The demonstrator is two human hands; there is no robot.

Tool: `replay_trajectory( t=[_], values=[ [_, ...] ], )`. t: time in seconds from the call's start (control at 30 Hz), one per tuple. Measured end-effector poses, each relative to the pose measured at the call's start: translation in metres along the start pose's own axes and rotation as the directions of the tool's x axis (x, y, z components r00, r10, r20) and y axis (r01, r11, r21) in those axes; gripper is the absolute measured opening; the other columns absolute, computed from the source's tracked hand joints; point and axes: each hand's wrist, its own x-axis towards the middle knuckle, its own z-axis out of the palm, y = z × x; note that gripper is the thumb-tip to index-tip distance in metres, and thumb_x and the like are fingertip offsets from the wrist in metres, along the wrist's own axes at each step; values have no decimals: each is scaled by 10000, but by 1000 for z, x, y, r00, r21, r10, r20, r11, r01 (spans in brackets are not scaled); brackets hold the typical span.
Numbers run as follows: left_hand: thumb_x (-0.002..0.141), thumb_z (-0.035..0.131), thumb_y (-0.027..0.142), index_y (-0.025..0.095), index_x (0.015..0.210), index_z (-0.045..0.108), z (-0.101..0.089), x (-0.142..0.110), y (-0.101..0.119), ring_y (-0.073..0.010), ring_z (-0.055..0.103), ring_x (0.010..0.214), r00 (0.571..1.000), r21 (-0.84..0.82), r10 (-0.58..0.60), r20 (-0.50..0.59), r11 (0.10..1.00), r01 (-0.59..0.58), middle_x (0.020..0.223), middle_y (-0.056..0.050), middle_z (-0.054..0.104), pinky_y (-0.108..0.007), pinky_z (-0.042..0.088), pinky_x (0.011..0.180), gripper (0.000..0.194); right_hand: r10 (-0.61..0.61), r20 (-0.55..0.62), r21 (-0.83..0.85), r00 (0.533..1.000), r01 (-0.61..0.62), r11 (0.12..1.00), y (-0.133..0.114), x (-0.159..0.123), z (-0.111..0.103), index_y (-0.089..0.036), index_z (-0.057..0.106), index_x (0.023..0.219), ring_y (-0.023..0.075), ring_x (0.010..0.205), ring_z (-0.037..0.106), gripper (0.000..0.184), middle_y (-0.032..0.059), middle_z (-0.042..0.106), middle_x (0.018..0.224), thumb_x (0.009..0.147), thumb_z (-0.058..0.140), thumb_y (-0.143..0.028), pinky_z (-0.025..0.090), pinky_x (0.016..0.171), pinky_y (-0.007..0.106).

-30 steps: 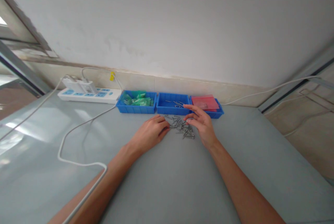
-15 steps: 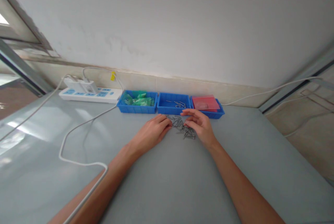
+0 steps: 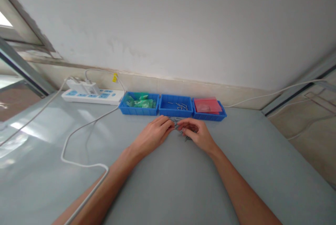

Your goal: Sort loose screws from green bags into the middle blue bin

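A loose pile of grey metal screws [image 3: 179, 129] lies on the grey table, partly covered by my hands. My left hand [image 3: 157, 129] rests at the pile's left side, its fingers curled together. Their tips are hidden, so I cannot make out what is in them. From the right, my right hand [image 3: 196, 132] arches over the pile. A gap shows between its thumb and bent fingers, and nothing is visibly held. Just behind the pile, the middle blue bin [image 3: 174, 112] has several screws [image 3: 181, 106] inside.
Green plastic packets [image 3: 143, 103] fill the left blue bin [image 3: 139, 111]. Red plastic sheets [image 3: 207, 105] lie across the right blue bin [image 3: 210, 116]. A white power strip [image 3: 105, 95] stands at back left. Its white cable [image 3: 78, 163] crosses my left forearm. A wall [image 3: 168, 36] rises behind.
My right hand has moved left and slightly down over the screws, covering more of the pile. Its fingers have curled further. My left hand has stayed nearly in place.
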Motion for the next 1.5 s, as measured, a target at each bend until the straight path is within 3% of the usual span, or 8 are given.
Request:
replay_trajectory(
  t=[0.3,0.4,0.53,0.63,0.87,1.13,1.33,1.5],
  values=[
    [1057,469,284,167,1138,610,-1,-2,0,-208,611,982,995,5,-29,-92,1000,30,1062,-82,668,-352,516,910,201,3,-103,31,995,0,1000,-4,0,2,-231,756,1000,148,707,631,239,35,759,923,797,642,-182,535,676,294],
    [1048,485,277,175,1107,629,3,-3,-4,-208,608,974,996,13,-30,-80,999,31,1058,-79,671,-352,521,904,186,-20,-149,10,989,22,1000,-6,2,-1,-261,728,1179,141,741,623,397,57,757,1136,812,624,-152,542,704,293],
    [1037,503,280,172,1072,659,10,-5,-8,-217,603,979,999,41,-25,-33,999,26,1058,-87,663,-359,535,893,193,-43,-150,4,988,44,999,-4,4,-5,-328,561,1441,156,868,651,655,71,603,1457,816,605,-137,567,723,289],
    [1041,485,268,179,1025,671,15,-5,-9,-219,598,959,999,35,-52,6,998,52,1021,-79,660,-362,539,872,207,-53,-200,-24,978,49,999,-2,4,-7,-322,543,1458,171,882,656,672,81,637,1398,813,603,-142,575,729,302],
    [1049,454,266,190,953,635,18,-3,-6,-215,590,902,995,6,-97,37,995,97,950,-64,642,-349,534,823,218,-127,-262,-187,957,78,979,-3,4,-11,-256,666,1273,158,677,597,484,46,756,963,811,583,-136,537,661,305],
    [1057,427,259,193,958,596,18,-2,-7,-220,608,916,993,4,-117,28,993,117,954,-60,640,-353,547,828,206,-255,-145,-405,956,177,897,-2,-1,-6,-243,690,1153,141,588,571,366,48,755,995,855,528,-104,496,594,296],
    [1059,422,256,204,978,592,14,-2,-3,-206,626,909,995,-23,-103,20,994,103,950,-50,657,-343,552,839,195,-271,-3,-465,963,239,853,-4,-3,-1,-254,701,1159,192,760,668,389,66,747,1042,860,523,-80,565,778,348],
    [1057,423,247,206,977,598,9,0,5,-200,629,910,997,-59,-82,-3,995,81,941,-48,666,-329,549,836,197,-264,30,-479,964,246,843,-7,-3,-1,-249,706,1118,202,787,679,365,67,742,1014,852,527,-74,566,797,352]
  ],
)
